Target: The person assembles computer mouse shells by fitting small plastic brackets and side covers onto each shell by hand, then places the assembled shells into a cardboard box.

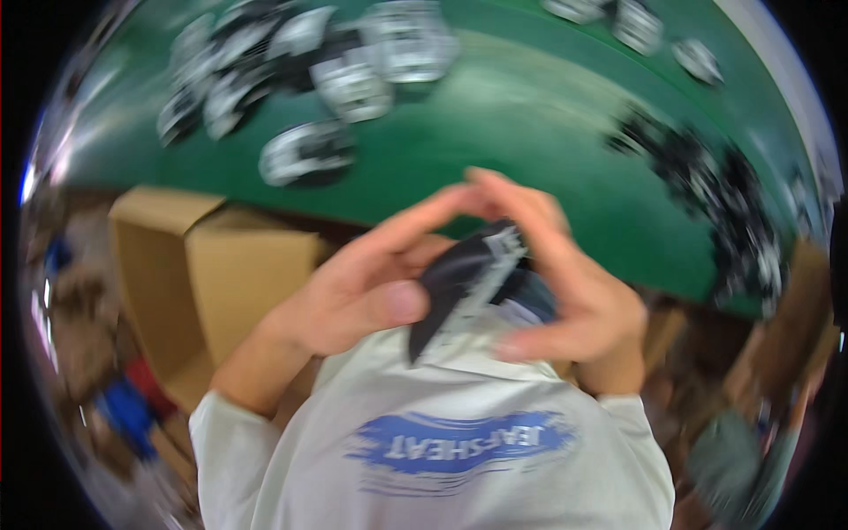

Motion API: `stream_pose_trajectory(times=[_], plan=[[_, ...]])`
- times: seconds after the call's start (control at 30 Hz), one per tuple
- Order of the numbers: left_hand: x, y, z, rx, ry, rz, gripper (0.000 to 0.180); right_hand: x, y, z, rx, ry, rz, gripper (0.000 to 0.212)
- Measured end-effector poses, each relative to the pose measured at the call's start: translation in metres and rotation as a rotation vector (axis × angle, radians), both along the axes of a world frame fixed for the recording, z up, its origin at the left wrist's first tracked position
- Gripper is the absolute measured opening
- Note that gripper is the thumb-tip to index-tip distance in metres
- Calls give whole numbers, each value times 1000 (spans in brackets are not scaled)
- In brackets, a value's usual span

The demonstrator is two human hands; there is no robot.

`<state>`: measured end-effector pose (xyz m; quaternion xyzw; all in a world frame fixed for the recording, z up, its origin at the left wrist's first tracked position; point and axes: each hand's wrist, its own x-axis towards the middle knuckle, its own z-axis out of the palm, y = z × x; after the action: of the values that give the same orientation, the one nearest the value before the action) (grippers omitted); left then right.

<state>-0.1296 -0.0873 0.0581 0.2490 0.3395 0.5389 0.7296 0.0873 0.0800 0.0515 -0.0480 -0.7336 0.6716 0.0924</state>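
Note:
In front of my chest, my left hand (367,296) holds a flat black piece with a whitish printed band (455,278). Its thumb presses on the black face while the fingers lie behind. My right hand (574,291) arches over the other side, thumb spread well apart from the fingers. The right fingers come close to the piece's upper end, and the fingertips of both hands meet above it. Motion blur hides the exact contact there. Something dark blue-grey (534,296) shows between the piece and my right palm.
A green table (521,132) stretches ahead. Several silver-and-black packs (353,79) lie at its far left, with a few more (638,25) at the far right. Loose black pieces (698,177) are heaped on the right. An open cardboard box (252,291) stands left; a person's sleeve (777,473) shows lower right.

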Motion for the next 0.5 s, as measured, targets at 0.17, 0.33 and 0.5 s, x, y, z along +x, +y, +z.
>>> stream_pose_trajectory(times=[0.17,0.33,0.5], plan=[[-113,-97,9,175,-36,653,73,47,17,-21,295,-222,-943,56],[-241,-277,-35,-477,953,1258,68,108,64,-70,714,-169,-1384,37],[-257,-349,-171,-942,1626,409,75,161,74,-107,1183,-482,-1346,50]])
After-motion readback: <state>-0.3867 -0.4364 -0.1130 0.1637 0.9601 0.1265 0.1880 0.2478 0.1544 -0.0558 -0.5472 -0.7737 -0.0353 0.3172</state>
